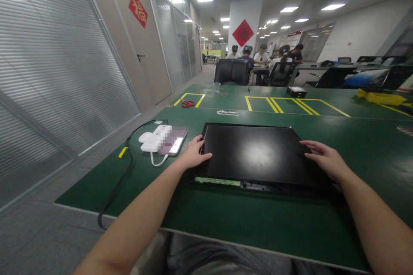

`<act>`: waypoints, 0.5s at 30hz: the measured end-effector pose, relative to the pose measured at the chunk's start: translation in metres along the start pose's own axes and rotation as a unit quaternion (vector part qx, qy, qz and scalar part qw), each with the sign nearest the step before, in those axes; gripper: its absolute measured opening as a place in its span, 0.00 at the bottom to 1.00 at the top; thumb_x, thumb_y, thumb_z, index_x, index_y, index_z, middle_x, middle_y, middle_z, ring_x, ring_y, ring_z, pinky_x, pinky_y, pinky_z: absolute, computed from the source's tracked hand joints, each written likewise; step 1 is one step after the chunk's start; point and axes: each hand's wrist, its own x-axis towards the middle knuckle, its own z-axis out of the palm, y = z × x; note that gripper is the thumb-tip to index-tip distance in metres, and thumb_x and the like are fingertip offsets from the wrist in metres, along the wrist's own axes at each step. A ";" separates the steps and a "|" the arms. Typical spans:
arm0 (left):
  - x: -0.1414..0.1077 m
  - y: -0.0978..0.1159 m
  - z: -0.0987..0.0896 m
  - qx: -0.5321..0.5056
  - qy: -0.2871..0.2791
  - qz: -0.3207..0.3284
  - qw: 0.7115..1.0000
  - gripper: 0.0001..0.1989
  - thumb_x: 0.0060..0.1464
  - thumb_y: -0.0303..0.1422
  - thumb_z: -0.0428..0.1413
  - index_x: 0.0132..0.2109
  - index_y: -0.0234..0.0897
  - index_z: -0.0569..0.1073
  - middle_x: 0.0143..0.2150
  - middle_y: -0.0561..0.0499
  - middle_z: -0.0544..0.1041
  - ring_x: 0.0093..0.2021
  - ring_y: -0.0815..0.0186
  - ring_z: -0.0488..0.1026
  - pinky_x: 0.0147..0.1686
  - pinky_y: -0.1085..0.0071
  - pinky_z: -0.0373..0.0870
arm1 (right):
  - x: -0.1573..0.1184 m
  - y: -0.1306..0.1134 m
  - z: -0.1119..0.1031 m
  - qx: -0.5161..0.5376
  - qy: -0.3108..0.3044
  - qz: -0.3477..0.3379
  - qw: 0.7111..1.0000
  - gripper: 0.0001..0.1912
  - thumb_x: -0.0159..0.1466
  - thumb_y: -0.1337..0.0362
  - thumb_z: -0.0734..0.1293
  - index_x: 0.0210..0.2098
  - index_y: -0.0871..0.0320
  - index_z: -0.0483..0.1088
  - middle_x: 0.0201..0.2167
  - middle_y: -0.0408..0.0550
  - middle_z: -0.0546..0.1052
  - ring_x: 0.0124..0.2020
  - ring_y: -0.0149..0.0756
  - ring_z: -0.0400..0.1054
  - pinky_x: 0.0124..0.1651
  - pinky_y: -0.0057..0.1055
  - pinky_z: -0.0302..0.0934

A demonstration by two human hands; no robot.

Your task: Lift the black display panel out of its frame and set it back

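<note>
A flat black display panel (254,152) lies in front of me in a black frame (274,187), its face up and reflecting a light. Along its near left edge shows a green circuit board strip (217,181). My left hand (195,154) grips the panel's left side, the thumb on the face and the fingers along the edge. At the opposite side, my right hand (324,159) has its thumb and fingers round the right edge; some of the fingertips are hidden.
On the green table (258,223) to the left are a phone (177,139), white devices (150,141) and a black cable (130,154). Farther back lie red scissors (187,103), a plastic cup (216,87), a small black box (296,91) and a yellow object (382,96). Several people sit beyond.
</note>
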 end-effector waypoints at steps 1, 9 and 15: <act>0.000 -0.001 0.000 -0.002 0.002 0.002 1.000 0.29 0.42 0.43 0.69 0.51 0.35 0.81 0.72 0.34 0.65 0.73 0.36 0.58 0.73 0.49 0.54 | 0.002 0.001 -0.003 0.010 -0.003 0.010 1.000 0.21 0.44 0.65 0.76 0.40 0.46 0.81 0.47 0.46 0.83 0.61 0.51 0.72 0.69 0.52 0.59; 0.001 -0.002 0.001 0.126 -0.044 0.015 0.991 0.33 0.54 0.44 0.61 0.63 0.32 0.74 0.76 0.34 0.59 0.75 0.42 0.57 0.73 0.51 0.53 | 0.009 0.012 -0.004 -0.035 -0.018 -0.021 0.999 0.23 0.46 0.60 0.75 0.43 0.48 0.81 0.54 0.51 0.82 0.66 0.54 0.67 0.71 0.50 0.56; 0.001 -0.001 0.001 0.143 -0.041 0.022 0.989 0.33 0.55 0.45 0.61 0.64 0.33 0.74 0.75 0.34 0.60 0.75 0.42 0.58 0.72 0.50 0.56 | 0.010 0.015 -0.002 -0.169 -0.064 -0.073 0.981 0.25 0.52 0.54 0.72 0.49 0.49 0.80 0.54 0.50 0.82 0.59 0.53 0.73 0.66 0.50 0.62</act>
